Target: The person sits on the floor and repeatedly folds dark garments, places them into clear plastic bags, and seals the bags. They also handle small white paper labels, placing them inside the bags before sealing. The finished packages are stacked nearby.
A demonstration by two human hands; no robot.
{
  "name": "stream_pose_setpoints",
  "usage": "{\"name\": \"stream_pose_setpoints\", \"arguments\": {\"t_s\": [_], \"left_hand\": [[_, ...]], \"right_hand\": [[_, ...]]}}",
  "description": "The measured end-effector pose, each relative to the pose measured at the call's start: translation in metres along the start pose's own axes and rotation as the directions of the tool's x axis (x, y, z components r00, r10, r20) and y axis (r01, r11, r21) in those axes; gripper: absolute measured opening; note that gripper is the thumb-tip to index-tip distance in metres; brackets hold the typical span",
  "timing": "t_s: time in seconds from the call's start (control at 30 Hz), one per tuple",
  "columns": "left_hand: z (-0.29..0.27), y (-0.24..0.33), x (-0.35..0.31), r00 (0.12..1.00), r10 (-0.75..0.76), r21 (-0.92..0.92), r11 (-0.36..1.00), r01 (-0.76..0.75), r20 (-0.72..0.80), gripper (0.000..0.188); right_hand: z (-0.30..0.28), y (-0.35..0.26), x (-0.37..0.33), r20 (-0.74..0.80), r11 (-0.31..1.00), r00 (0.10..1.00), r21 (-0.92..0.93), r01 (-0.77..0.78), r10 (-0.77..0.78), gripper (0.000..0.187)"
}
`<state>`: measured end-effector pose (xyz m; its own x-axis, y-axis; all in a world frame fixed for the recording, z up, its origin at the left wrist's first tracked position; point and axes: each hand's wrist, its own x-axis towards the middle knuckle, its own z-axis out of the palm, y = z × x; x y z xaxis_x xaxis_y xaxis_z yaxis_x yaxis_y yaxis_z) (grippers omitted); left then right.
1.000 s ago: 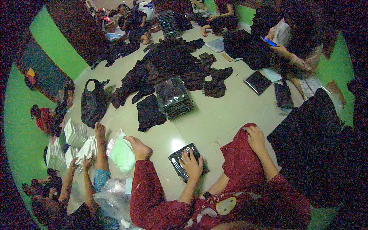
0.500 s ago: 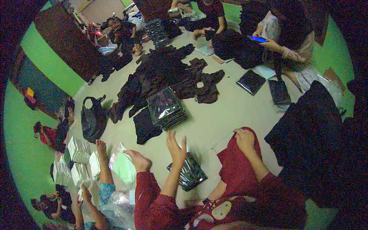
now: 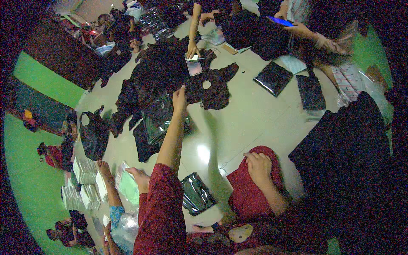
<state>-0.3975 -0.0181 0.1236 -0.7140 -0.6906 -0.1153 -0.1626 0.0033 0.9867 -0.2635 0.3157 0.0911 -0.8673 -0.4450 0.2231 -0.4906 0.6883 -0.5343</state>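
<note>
My left hand (image 3: 179,101) is stretched forward over the far side of a stack of black garments in clear plastic (image 3: 156,123). Its fingers point away beside a heap of dark clothes (image 3: 148,72), and their grip is unclear. The forearm hides part of the stack. My right hand (image 3: 259,166) lies on my raised, dark red-clad knee (image 3: 242,191), fingers spread and holding nothing. Between my legs a plastic-wrapped black packet (image 3: 197,193) lies on the floor. Beyond my left hand, another person's hand (image 3: 193,50) holds a phone-like object (image 3: 194,67) above the dark clothes.
A black plastic bag (image 3: 93,134) stands at the left, near stacks of white packets (image 3: 87,170). Two black packets, one here (image 3: 273,79), lie at the right. A person there holds a lit blue screen (image 3: 280,21). A seated person's bare foot (image 3: 106,170) is close on my left.
My left hand has moved from above the near packet forward past the stack. My right hand's fingers have spread on the knee. Another person's arm has come in with the phone-like object.
</note>
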Motion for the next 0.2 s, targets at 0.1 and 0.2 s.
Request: {"name": "stream_pose_setpoints", "arguments": {"t_s": [0.1,0.2], "left_hand": [[0.018,-0.026,0.045,0.985,0.170,0.320,0.936,-0.147,-0.042,0.057],[0.026,-0.054,0.078,0.985,0.161,0.421,0.899,-0.120,-0.063,0.057]], "right_hand": [[-0.001,0.002,-0.001,0.001,1.000,1.000,-0.020,0.017,-0.017,0.023],[0.003,0.005,0.003,0.109,0.999,0.993,-0.001,-0.043,0.042,0.025]]}}
